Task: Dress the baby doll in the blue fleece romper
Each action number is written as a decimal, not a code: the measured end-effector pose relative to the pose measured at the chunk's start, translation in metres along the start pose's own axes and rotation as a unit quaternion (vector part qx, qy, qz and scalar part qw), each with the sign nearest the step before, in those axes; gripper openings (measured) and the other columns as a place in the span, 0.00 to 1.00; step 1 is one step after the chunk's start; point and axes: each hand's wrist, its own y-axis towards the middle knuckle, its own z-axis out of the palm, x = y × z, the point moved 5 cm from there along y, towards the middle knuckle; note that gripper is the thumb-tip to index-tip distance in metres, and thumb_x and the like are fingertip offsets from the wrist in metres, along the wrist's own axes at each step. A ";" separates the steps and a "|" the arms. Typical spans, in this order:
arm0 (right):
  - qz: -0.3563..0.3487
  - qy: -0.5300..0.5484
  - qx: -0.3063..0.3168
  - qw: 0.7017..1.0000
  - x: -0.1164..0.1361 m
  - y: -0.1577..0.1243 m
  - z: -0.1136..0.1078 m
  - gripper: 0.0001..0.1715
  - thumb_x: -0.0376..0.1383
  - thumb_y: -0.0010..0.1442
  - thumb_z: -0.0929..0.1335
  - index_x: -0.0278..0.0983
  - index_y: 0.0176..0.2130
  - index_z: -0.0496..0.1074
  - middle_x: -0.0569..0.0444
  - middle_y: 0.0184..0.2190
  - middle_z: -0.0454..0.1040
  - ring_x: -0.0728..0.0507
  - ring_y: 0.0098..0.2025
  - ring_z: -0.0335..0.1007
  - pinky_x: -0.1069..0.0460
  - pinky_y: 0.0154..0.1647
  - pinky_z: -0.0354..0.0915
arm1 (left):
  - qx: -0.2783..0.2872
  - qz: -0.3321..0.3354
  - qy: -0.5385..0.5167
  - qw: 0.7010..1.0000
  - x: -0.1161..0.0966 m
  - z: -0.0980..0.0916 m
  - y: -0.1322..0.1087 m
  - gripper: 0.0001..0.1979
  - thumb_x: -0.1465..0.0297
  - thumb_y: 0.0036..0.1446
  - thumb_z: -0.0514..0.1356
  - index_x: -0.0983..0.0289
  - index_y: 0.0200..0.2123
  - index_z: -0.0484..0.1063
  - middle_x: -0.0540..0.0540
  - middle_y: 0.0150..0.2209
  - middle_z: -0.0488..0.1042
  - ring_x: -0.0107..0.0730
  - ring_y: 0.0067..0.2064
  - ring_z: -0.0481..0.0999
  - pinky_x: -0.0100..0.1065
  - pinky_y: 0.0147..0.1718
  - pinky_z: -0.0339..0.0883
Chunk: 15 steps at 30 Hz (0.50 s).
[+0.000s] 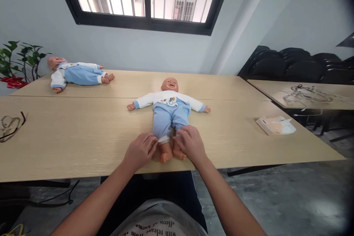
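Both hands, left hand (141,148) and right hand (190,143), pinch the soft trouser cuffs at the doll (169,112)'s ankles; light, limp cloth, best gripped there

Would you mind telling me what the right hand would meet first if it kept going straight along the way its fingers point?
The right hand, fingers aimed up and left at the cuff, would probably press first into the near doll, at its blue trouser leg; depth is unclear.
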 end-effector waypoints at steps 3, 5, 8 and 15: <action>0.042 0.003 0.016 0.999 -0.005 -0.009 -0.010 0.08 0.35 0.70 0.69 0.39 0.49 0.75 0.44 0.45 0.75 0.38 0.49 0.73 0.42 0.52 0.73 | 0.017 -0.002 -0.035 0.999 -0.007 0.002 0.003 0.05 0.67 0.69 0.59 0.59 0.46 0.72 0.59 0.48 0.77 0.44 0.50 0.77 0.46 0.51 0.74; 0.054 0.001 0.026 0.998 -0.008 -0.013 -0.016 0.09 0.34 0.71 0.68 0.40 0.49 0.76 0.44 0.44 0.76 0.38 0.47 0.74 0.43 0.50 0.74 | 0.038 0.039 -0.073 0.996 -0.019 0.004 0.005 0.15 0.61 0.66 0.63 0.60 0.52 0.71 0.62 0.54 0.76 0.48 0.57 0.75 0.50 0.58 0.71; 0.026 -0.018 0.041 0.999 -0.008 -0.016 -0.019 0.10 0.31 0.72 0.66 0.39 0.48 0.77 0.44 0.44 0.78 0.39 0.47 0.75 0.43 0.48 0.74 | 0.074 0.116 -0.113 0.984 -0.037 0.008 0.007 0.32 0.53 0.60 0.68 0.60 0.62 0.66 0.64 0.63 0.72 0.53 0.66 0.69 0.54 0.66 0.63; 0.061 -0.035 0.041 0.997 -0.010 -0.003 -0.020 0.08 0.35 0.72 0.68 0.38 0.50 0.75 0.47 0.44 0.79 0.39 0.47 0.75 0.45 0.50 0.72 | 0.077 0.092 -0.106 0.987 -0.039 0.012 0.008 0.28 0.66 0.60 0.65 0.61 0.63 0.66 0.64 0.65 0.71 0.51 0.68 0.68 0.53 0.66 0.64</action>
